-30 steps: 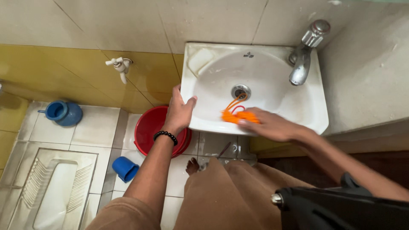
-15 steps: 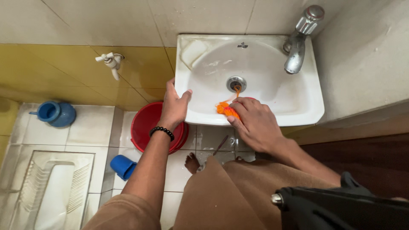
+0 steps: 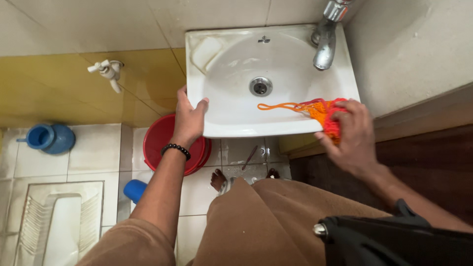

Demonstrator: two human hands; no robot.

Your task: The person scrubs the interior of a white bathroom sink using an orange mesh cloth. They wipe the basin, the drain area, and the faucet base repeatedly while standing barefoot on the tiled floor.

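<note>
- Head view: left hand point(image 3: 189, 118) clamps the near-left rim of the white wall sink point(image 3: 231, 123), thumb over the edge, fingers beneath.
- Right hand point(image 3: 352, 135) closed around an orange-red mesh scrubber point(image 3: 325, 116) at the sink's right front corner; loose orange strands trail into the basin towards the drain point(image 3: 260, 86).
- Chrome tap point(image 3: 325, 44) at back right.
- Red bucket point(image 3: 170, 148) on the floor beneath the sink.

Left hand point(image 3: 189, 118) outstretched, grip clamped; right hand point(image 3: 351, 135) forward, fingers curled closed.
</note>
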